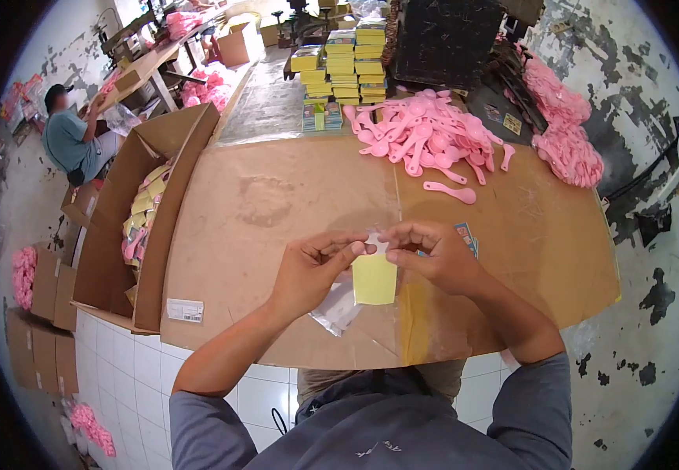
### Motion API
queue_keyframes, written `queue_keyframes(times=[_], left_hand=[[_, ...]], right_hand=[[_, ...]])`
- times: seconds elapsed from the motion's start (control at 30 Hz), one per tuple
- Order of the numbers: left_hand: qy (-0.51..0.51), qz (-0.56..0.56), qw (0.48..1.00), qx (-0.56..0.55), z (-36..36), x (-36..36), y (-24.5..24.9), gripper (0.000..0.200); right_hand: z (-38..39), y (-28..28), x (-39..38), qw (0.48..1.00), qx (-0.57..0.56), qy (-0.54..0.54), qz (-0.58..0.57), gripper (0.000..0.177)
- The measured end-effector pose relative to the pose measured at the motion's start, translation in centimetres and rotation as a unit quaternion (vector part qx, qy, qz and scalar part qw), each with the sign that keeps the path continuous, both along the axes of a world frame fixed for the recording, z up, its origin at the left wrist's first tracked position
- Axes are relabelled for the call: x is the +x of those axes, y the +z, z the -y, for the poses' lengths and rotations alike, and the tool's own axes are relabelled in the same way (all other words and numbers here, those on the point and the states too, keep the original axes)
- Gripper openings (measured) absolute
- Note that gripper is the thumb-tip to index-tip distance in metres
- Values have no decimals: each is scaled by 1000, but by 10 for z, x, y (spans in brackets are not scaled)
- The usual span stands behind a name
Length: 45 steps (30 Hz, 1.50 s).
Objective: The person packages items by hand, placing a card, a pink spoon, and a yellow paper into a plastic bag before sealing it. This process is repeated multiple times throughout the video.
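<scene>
A small clear plastic bag [376, 240] with a yellow card [374, 283] showing in its lower part is upright between my hands. My left hand [320, 262] pinches its top left edge between thumb and fingers. At the top right edge, my right hand [436, 254] is closed on the same bag. Below my left hand lie flat clear plastic bags [338, 309] on the cardboard. Some printed cards [467, 235] are partly hidden behind my right hand. Farther up lies a single pink spoon [450, 193], in front of a heap of pink spoons [432, 129].
Stacks of yellow-edged cards [343, 74] stand at the back of the cardboard-covered table [229, 258]. To the left is an open cardboard box [171, 235] containing packed pieces. Pink bundles [566, 125] hang at the right. A person [73, 137] sits at another bench.
</scene>
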<state>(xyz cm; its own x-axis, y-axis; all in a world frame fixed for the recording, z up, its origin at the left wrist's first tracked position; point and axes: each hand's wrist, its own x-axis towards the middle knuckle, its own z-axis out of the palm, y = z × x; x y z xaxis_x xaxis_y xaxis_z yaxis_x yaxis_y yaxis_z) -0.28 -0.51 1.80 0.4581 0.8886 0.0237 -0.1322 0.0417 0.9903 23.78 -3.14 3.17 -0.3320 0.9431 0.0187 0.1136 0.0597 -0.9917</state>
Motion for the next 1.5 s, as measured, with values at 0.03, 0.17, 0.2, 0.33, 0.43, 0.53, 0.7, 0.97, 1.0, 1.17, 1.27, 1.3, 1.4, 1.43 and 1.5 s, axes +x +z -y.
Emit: queue_keyframes(times=[0.03, 0.17, 0.2, 0.33, 0.43, 0.53, 0.7, 0.97, 1.0, 1.17, 1.27, 1.3, 1.4, 1.43, 1.5], left_hand=[[2, -6, 1000, 13, 0, 0, -2, 24], [7, -17, 999, 40, 0, 1, -6, 23], [7, -17, 999, 41, 0, 2, -5, 22], [5, -9, 1000, 20, 1, 3, 0, 24], [-7, -41, 997, 58, -3, -1, -6, 22], [-32, -32, 996, 78, -6, -3, -11, 21], [-58, -57, 990, 119, -11, -7, -14, 23], [-75, -81, 982, 150, -12, -7, -12, 24], [-79, -81, 983, 146, -12, -7, -12, 24], [-85, -99, 984, 124, -13, -5, -10, 26], [-103, -101, 982, 122, -14, -6, -11, 25], [-105, -97, 983, 119, -14, -6, -12, 24], [-84, -112, 971, 192, -17, -6, -19, 26], [-66, -64, 987, 130, -15, -4, -19, 26], [-31, 31, 999, 5, -8, 4, -13, 28]], right_hand=[[-1, -2, 1, 1000, -7, -14, -6, 31], [-2, -9, 1, 998, 4, -50, -28, 21], [-2, -9, 3, 998, -3, -50, -27, 20], [-4, -11, 9, 998, -18, -53, -38, 17], [-4, -17, 11, 998, 7, -47, -51, 16], [-4, -18, 13, 997, 3, -53, -53, 14], [-5, -22, 18, 998, -16, -37, -53, 15], [-5, -29, 20, 997, -41, -30, -65, 16], [-5, -29, 19, 997, -37, -32, -64, 16], [-7, -34, 19, 995, -63, -34, -75, 18], [-6, -34, 16, 997, -42, -41, -51, 18], [-6, -34, 16, 997, -42, -44, -50, 18], [-6, -35, 16, 996, -40, -53, -57, 18], [-6, -34, 16, 995, -40, -57, -67, 18], [-6, -34, 16, 995, -31, -64, -75, 19]])
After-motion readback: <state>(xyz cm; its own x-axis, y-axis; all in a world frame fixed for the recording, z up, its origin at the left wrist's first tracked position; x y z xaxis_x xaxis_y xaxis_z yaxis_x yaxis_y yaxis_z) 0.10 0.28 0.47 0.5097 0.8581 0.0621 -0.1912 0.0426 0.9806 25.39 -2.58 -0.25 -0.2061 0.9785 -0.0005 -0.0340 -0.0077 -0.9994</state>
